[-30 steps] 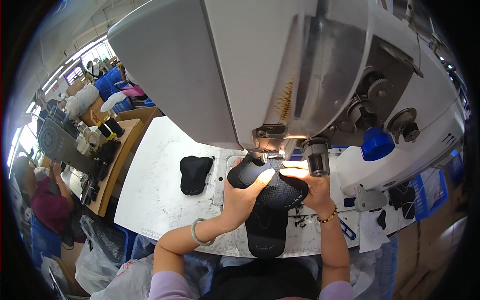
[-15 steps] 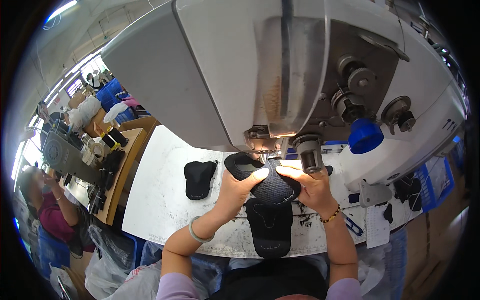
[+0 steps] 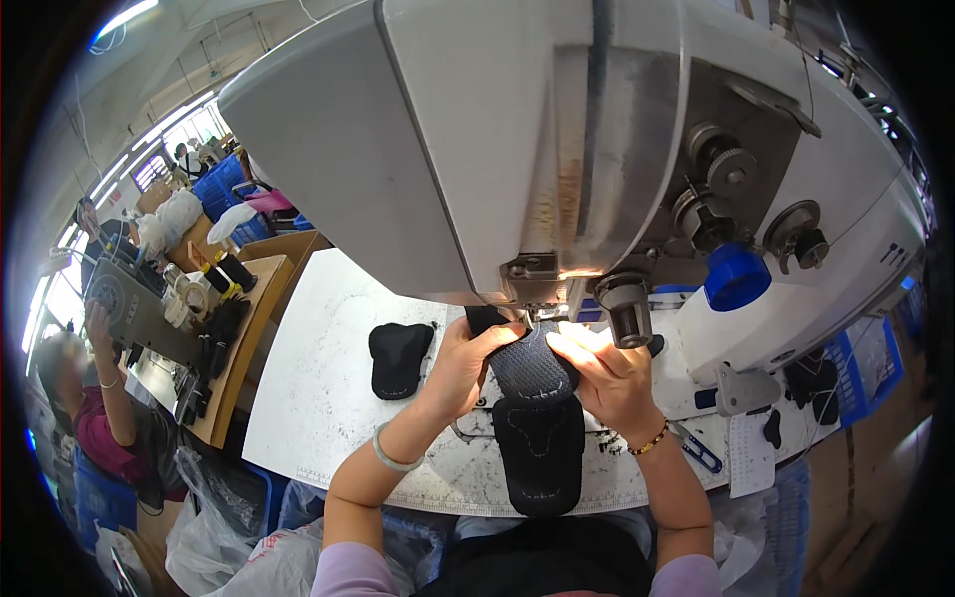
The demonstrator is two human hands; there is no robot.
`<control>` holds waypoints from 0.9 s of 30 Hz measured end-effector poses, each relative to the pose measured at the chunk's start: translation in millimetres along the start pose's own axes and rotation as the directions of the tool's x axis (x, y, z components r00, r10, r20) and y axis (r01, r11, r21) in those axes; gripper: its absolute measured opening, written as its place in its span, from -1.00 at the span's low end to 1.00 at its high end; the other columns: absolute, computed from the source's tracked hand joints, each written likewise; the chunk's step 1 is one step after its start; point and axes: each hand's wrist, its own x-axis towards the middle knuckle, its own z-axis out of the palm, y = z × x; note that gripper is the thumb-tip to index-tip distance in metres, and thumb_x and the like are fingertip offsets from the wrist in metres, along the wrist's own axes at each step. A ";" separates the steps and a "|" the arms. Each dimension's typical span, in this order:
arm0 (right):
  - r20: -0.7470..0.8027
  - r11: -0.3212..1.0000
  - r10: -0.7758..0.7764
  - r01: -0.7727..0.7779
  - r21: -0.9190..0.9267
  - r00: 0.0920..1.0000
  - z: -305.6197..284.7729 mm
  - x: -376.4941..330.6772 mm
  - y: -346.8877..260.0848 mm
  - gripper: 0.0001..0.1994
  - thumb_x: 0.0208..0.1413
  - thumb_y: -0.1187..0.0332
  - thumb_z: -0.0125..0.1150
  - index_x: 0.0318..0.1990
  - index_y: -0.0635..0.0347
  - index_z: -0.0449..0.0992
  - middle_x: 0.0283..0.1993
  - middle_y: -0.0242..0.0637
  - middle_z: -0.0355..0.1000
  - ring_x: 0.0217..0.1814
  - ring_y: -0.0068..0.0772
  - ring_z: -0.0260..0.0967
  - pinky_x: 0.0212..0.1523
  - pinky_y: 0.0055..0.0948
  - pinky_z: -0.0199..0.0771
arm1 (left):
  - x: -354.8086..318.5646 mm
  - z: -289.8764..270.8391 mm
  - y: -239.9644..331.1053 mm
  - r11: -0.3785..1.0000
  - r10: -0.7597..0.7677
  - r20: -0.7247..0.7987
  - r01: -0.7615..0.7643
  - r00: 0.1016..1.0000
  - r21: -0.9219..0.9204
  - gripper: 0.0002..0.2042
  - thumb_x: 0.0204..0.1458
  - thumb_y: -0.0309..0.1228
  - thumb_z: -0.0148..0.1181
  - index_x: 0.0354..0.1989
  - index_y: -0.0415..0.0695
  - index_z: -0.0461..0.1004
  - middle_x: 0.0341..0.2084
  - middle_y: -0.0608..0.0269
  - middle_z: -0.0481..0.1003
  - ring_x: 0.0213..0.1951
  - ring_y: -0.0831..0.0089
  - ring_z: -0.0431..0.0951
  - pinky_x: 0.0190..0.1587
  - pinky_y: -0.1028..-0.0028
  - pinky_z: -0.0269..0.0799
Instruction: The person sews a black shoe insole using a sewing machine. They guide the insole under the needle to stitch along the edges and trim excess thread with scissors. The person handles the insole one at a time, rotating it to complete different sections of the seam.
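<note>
Beneath the sewing machine's needle area (image 3: 537, 314) lies a black, mesh-textured fabric piece (image 3: 537, 372) with a rounded near end and light stitching along it. My left hand (image 3: 460, 370) pinches its left edge, thumb on top near the needle. On the other edge, my right hand (image 3: 615, 382) holds it with thumb and fingers closed. A flat black padded piece (image 3: 540, 463) with a stitched outline lies just in front, its far end partly covered by the held piece. Farther left rests a similar small black piece (image 3: 400, 360). Both hands hide parts of the held piece.
The sewing machine's head (image 3: 477, 149) looms over my hands. Right of them lie a blue-handled cutter (image 3: 699, 448) and a white paper sheet (image 3: 751, 458). Dark lint dots the white tabletop (image 3: 308, 398). At the left, a person (image 3: 109, 408) sits by another machine (image 3: 139, 308).
The fabric piece has turned under the needle, and its curved opening at the left no longer shows. My left hand has shifted toward the needle. The person at the left has raised an arm.
</note>
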 end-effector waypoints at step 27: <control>-0.224 0.928 0.354 -0.371 -0.037 0.908 -16.1 -19.2 33.1 -0.81 0.01 0.65 0.06 -0.21 0.29 0.47 -0.22 -0.17 0.45 -0.23 -0.21 0.41 -0.23 -0.38 0.42 | 9.4 -5.0 1.2 0.997 0.083 -0.064 -0.083 0.994 -0.001 -0.87 0.12 -0.51 0.09 -0.21 -0.29 0.45 -0.28 0.21 0.52 -0.24 0.50 0.52 -0.14 0.49 0.47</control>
